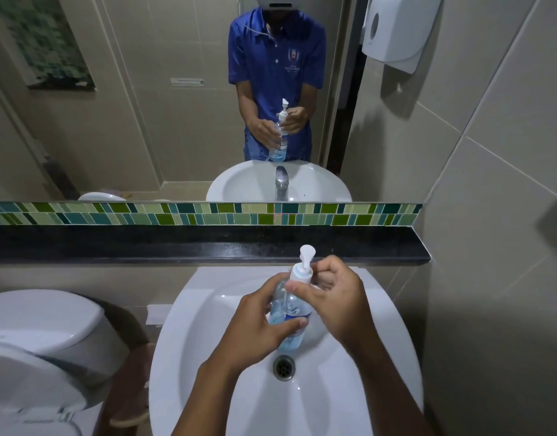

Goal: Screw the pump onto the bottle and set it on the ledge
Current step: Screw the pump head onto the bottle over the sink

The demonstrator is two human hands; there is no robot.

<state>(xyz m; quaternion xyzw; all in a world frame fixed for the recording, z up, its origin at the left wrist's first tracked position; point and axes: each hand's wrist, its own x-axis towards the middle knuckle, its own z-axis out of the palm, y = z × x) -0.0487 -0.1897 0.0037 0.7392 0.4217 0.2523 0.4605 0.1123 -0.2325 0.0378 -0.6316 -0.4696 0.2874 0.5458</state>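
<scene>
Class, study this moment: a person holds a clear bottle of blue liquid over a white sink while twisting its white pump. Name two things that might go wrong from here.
1. The left hand grips the clear bottle of blue liquid tilted over the white sink; if the right hand seats the white pump crookedly, liquid may leak out.
2. The black ledge looks narrow, so the bottle might topple off.

Bottle (291, 313) label, mirrored shirt (277, 58) crest: print too blurred to read.
</scene>
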